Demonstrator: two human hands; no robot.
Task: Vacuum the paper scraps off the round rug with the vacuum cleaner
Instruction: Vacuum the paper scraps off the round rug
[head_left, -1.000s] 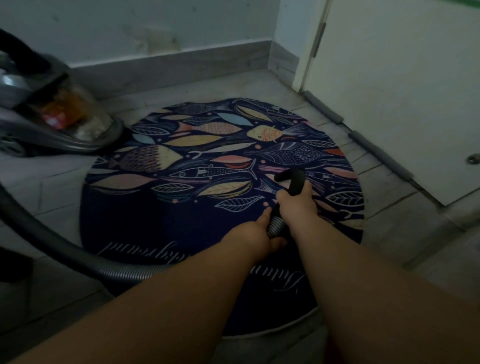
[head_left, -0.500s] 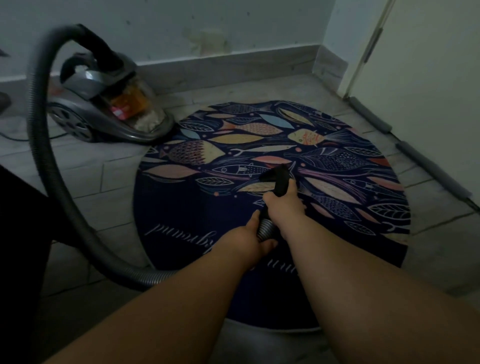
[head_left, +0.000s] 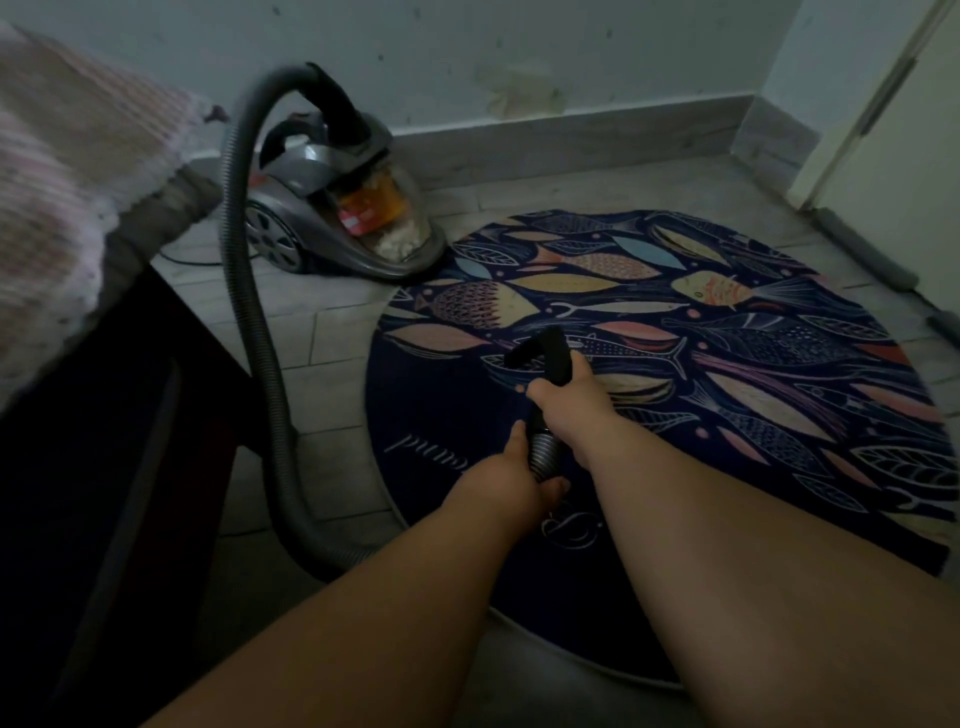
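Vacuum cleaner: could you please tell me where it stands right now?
In the head view the vacuum cleaner stands on the floor at upper left, by the skirting, just beyond the rug's far-left edge.

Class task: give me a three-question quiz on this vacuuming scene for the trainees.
1. True or false: the vacuum cleaner stands in the middle of the round rug.
2. What does the right hand grip? A the black nozzle; B a door handle; C a paper scrap.
3. Fill in: the left hand holds the ribbed ____.
Key: 1 false; 2 A; 3 hose.
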